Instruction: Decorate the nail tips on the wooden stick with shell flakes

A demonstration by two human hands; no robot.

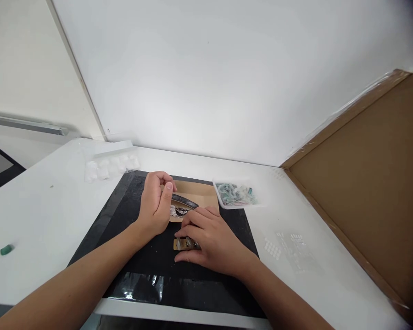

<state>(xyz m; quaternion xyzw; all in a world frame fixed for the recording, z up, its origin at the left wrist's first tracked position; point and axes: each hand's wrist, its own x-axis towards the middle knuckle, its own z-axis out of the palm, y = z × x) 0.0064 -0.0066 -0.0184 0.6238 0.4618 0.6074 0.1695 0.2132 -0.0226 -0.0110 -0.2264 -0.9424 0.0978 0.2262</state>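
My left hand [155,202] is closed, its fingers curled towards the thumb, over the left end of a shallow brown cardboard tray [206,190]. What its fingertips hold, if anything, is hidden. A dark curved strip [185,200] runs across the tray from beside this hand towards my right one. Below the strip lies a crumpled black-and-white piece [179,211]. My right hand [208,238] curves round a small tan strip [181,244] with shiny, partly clear bits on it, thumb on the near side and fingers on the far side. Its right part is covered by the hand.
A black mat [124,224] lies under the tray on the white table [55,215]. Behind right stands a clear box of greenish-white scraps [236,194]; a clear compartment box [112,166] is at back left. White pieces [272,248] lie right, a green piece [6,250] left. A cardboard panel [365,174] borders the right.
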